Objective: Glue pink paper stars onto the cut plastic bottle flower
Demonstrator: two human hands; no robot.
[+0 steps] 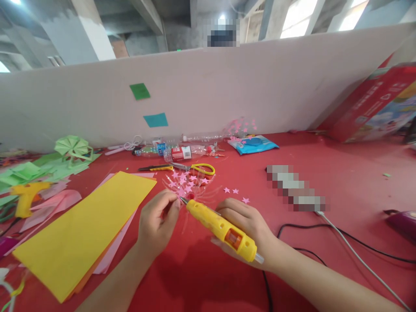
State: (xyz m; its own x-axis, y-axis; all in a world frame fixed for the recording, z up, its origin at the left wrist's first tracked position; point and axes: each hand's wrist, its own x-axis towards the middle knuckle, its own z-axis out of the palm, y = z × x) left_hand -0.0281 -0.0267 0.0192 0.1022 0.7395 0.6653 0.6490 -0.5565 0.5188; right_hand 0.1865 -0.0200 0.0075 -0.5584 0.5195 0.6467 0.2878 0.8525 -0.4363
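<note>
My right hand (247, 221) is wrapped round a yellow glue gun (221, 227), whose tip points left. Right at that tip, my left hand (159, 216) is closed in a pinch; what lies between its fingertips is too small to make out. Just beyond the tip, pink paper stars (188, 182) sit on clear plastic strips that spread out over the red table (195, 277). Several loose pink stars (235, 191) lie to the right of them.
Yellow paper sheets (87, 229) lie at left, near another yellow glue gun (27, 197). Scissors (203, 169), a cutter (156, 167), plastic bottles (182, 153) and a blue wipes pack (255, 145) lie behind. Cables (351, 245) run at right.
</note>
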